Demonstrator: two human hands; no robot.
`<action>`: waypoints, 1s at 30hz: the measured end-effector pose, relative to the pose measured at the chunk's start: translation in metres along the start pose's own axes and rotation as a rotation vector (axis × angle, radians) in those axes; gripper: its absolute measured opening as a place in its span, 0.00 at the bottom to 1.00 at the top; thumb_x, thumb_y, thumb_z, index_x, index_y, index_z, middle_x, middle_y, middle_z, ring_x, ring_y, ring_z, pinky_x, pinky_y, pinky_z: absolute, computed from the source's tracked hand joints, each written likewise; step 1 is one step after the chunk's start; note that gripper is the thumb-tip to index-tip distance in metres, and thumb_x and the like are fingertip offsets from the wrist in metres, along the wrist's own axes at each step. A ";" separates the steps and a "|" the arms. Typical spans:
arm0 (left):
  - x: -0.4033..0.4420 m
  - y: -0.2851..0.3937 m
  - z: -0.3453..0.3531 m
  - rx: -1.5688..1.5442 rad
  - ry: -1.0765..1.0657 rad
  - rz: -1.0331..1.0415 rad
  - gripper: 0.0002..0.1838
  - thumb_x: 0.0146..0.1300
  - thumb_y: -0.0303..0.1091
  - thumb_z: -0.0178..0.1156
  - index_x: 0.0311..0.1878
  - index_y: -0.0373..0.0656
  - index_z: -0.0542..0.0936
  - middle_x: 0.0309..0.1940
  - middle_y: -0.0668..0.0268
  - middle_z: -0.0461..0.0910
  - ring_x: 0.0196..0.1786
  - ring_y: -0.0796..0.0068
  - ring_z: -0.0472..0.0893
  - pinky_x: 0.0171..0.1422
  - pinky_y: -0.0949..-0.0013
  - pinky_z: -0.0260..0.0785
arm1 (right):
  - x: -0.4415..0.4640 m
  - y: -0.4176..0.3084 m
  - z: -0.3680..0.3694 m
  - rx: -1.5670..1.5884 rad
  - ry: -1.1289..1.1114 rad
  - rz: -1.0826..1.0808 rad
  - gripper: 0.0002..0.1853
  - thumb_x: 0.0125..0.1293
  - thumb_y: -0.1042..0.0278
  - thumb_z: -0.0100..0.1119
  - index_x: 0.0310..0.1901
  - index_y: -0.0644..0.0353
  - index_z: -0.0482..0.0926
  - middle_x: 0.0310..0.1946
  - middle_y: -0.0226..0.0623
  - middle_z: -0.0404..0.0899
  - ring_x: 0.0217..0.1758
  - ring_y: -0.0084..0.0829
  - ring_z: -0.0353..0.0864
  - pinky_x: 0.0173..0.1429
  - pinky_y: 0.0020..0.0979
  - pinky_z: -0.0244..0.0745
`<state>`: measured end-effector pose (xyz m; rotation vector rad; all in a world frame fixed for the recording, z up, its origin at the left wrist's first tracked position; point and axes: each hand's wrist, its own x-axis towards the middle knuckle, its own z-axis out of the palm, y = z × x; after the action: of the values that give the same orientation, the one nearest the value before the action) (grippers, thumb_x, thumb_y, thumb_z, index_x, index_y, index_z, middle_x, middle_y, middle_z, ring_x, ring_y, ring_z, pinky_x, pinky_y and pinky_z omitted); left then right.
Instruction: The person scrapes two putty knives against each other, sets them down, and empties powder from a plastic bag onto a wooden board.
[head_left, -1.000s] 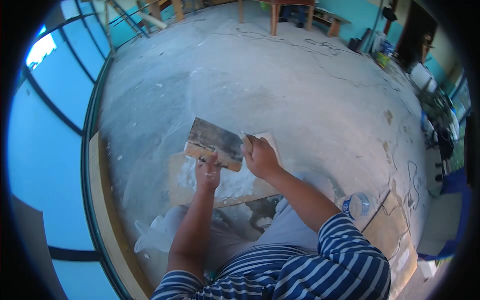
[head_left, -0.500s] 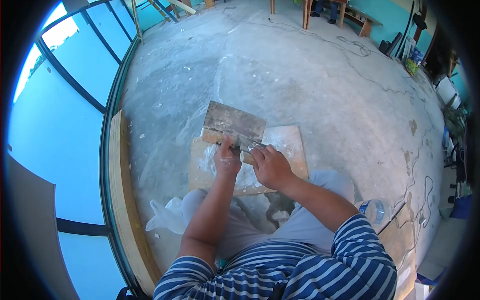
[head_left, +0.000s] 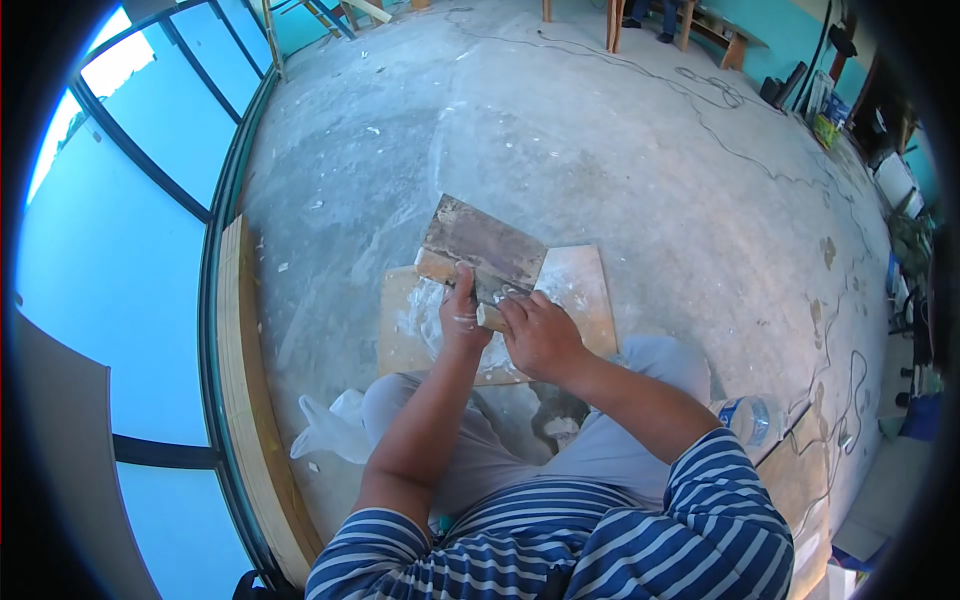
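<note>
My left hand (head_left: pixel 463 315) is closed around a plastering trowel, thumb up by its wooden handle (head_left: pixel 436 266). The wide, stained metal trowel blade (head_left: pixel 485 240) is tilted, sloping down to the right. My right hand (head_left: pixel 543 335) has its fingers curled round a smaller tool, seemingly a putty knife, whose wooden handle (head_left: pixel 492 318) shows between the hands. Its metal end lies against the trowel near the handle; the exact contact is partly hidden by fingers. Below both hands, a flat board (head_left: pixel 592 300) smeared with white paste (head_left: pixel 425 315) rests on the floor.
A white plastic bag (head_left: pixel 330 428) lies left of my legs, beside long timber (head_left: pixel 250 400) along the glass panels. A clear plastic container (head_left: pixel 748 420) stands by my right knee. Cables (head_left: pixel 720 92) run over the concrete floor. Another person's legs (head_left: pixel 665 22) show at the far table.
The trowel has turned clockwise and shifted a little to the right. My left hand has moved slightly right with it; my right hand stays almost in place.
</note>
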<state>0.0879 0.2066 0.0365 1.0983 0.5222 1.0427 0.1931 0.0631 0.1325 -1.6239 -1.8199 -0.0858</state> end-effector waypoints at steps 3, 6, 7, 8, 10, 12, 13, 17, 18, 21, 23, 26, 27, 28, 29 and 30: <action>-0.002 0.006 0.002 0.105 0.011 0.002 0.28 0.72 0.55 0.51 0.59 0.36 0.71 0.49 0.58 0.79 0.51 0.62 0.80 0.58 0.59 0.72 | 0.000 0.000 -0.004 0.037 -0.020 0.014 0.20 0.57 0.71 0.61 0.52 0.66 0.73 0.48 0.48 0.80 0.48 0.46 0.77 0.52 0.39 0.75; -0.006 0.025 0.012 -0.190 0.067 -0.177 0.21 0.71 0.42 0.54 0.60 0.39 0.70 0.51 0.59 0.79 0.51 0.67 0.80 0.57 0.66 0.71 | 0.001 0.000 -0.006 0.068 -0.042 0.017 0.20 0.57 0.71 0.61 0.52 0.66 0.73 0.48 0.49 0.80 0.49 0.47 0.77 0.53 0.40 0.75; -0.007 0.030 0.016 -0.369 0.085 -0.272 0.19 0.71 0.36 0.56 0.61 0.41 0.70 0.52 0.60 0.79 0.51 0.69 0.79 0.56 0.69 0.70 | 0.001 0.000 -0.005 0.071 -0.024 -0.001 0.20 0.57 0.71 0.61 0.52 0.66 0.73 0.48 0.49 0.80 0.48 0.47 0.77 0.53 0.40 0.75; -0.006 0.026 0.016 -0.167 0.058 -0.174 0.22 0.70 0.39 0.57 0.62 0.39 0.69 0.54 0.58 0.78 0.53 0.66 0.79 0.58 0.68 0.69 | 0.000 0.001 -0.003 0.073 -0.006 -0.018 0.20 0.57 0.71 0.61 0.52 0.67 0.73 0.48 0.49 0.80 0.48 0.47 0.77 0.53 0.40 0.75; -0.010 0.017 0.014 0.269 -0.003 0.039 0.29 0.69 0.45 0.58 0.64 0.34 0.67 0.56 0.54 0.77 0.57 0.62 0.77 0.62 0.66 0.67 | -0.002 0.003 0.003 0.053 0.004 -0.026 0.20 0.57 0.71 0.60 0.52 0.67 0.73 0.47 0.49 0.79 0.49 0.47 0.77 0.54 0.41 0.75; -0.018 0.015 0.007 0.767 -0.016 0.296 0.34 0.69 0.49 0.57 0.66 0.30 0.65 0.59 0.50 0.75 0.61 0.56 0.75 0.66 0.63 0.64 | -0.004 0.006 0.010 0.045 -0.018 -0.020 0.20 0.58 0.69 0.59 0.51 0.67 0.73 0.47 0.49 0.79 0.49 0.48 0.77 0.55 0.42 0.74; -0.022 0.015 0.002 1.021 -0.029 0.442 0.37 0.69 0.51 0.56 0.67 0.28 0.64 0.60 0.48 0.74 0.63 0.53 0.74 0.69 0.62 0.62 | -0.005 0.007 0.015 0.045 -0.042 -0.008 0.19 0.59 0.69 0.58 0.51 0.68 0.73 0.47 0.49 0.79 0.50 0.49 0.77 0.55 0.42 0.74; -0.012 -0.016 -0.014 0.987 -0.047 0.577 0.26 0.69 0.40 0.50 0.65 0.32 0.67 0.55 0.45 0.75 0.58 0.46 0.74 0.64 0.56 0.63 | 0.002 0.013 0.009 0.171 -0.036 0.175 0.19 0.62 0.65 0.56 0.51 0.69 0.74 0.46 0.52 0.79 0.50 0.50 0.77 0.57 0.44 0.73; -0.016 -0.002 0.000 0.995 -0.044 0.488 0.22 0.70 0.38 0.49 0.62 0.35 0.69 0.48 0.49 0.78 0.51 0.49 0.78 0.56 0.55 0.67 | 0.005 0.015 0.004 0.203 0.010 0.212 0.20 0.62 0.65 0.56 0.51 0.69 0.74 0.46 0.52 0.79 0.50 0.51 0.77 0.57 0.45 0.73; -0.026 0.022 0.028 1.056 -0.065 0.255 0.14 0.66 0.34 0.57 0.52 0.42 0.77 0.39 0.55 0.83 0.42 0.53 0.82 0.48 0.57 0.73 | 0.003 0.013 -0.001 0.197 -0.008 0.255 0.20 0.63 0.63 0.56 0.52 0.68 0.73 0.46 0.52 0.79 0.50 0.51 0.76 0.56 0.45 0.73; -0.030 0.028 0.033 1.083 -0.126 0.218 0.12 0.62 0.35 0.62 0.47 0.44 0.81 0.40 0.56 0.84 0.43 0.53 0.83 0.48 0.59 0.74 | -0.001 0.005 -0.004 0.220 -0.009 0.194 0.20 0.63 0.63 0.56 0.53 0.67 0.72 0.47 0.51 0.79 0.51 0.52 0.76 0.56 0.45 0.72; -0.030 0.041 0.038 1.346 -0.215 0.329 0.12 0.59 0.36 0.64 0.44 0.44 0.82 0.42 0.57 0.84 0.47 0.55 0.83 0.50 0.61 0.75 | 0.000 0.011 -0.011 0.236 -0.015 0.273 0.20 0.64 0.63 0.56 0.54 0.66 0.72 0.47 0.49 0.78 0.50 0.51 0.76 0.56 0.45 0.73; -0.027 0.040 0.035 1.339 -0.248 0.397 0.12 0.59 0.36 0.64 0.45 0.44 0.82 0.42 0.58 0.84 0.48 0.57 0.83 0.50 0.61 0.75 | -0.002 0.010 -0.013 0.227 -0.032 0.261 0.21 0.64 0.62 0.56 0.54 0.66 0.72 0.47 0.49 0.78 0.50 0.51 0.76 0.56 0.45 0.73; -0.025 0.037 0.033 1.332 -0.281 0.466 0.13 0.59 0.36 0.64 0.46 0.43 0.81 0.42 0.59 0.84 0.48 0.59 0.83 0.51 0.62 0.75 | -0.003 0.008 -0.016 0.219 -0.048 0.249 0.21 0.64 0.62 0.56 0.54 0.65 0.72 0.47 0.48 0.78 0.50 0.51 0.76 0.55 0.45 0.73; -0.025 0.030 0.033 1.024 -0.265 0.308 0.13 0.60 0.35 0.63 0.48 0.42 0.80 0.43 0.60 0.84 0.49 0.61 0.83 0.51 0.63 0.75 | -0.004 0.006 -0.017 0.211 -0.064 0.237 0.21 0.64 0.62 0.56 0.54 0.65 0.72 0.47 0.48 0.78 0.50 0.51 0.76 0.55 0.45 0.73; -0.026 0.021 0.037 0.716 -0.242 0.153 0.14 0.61 0.33 0.62 0.49 0.41 0.79 0.44 0.61 0.83 0.49 0.63 0.82 0.52 0.63 0.74 | -0.004 0.006 -0.015 0.207 -0.041 0.230 0.21 0.64 0.62 0.55 0.54 0.65 0.72 0.47 0.48 0.78 0.50 0.51 0.76 0.54 0.46 0.73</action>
<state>0.0963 0.1679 0.0674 1.8946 0.6410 0.8477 0.2055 0.0537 0.1397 -1.6820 -1.6008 0.2324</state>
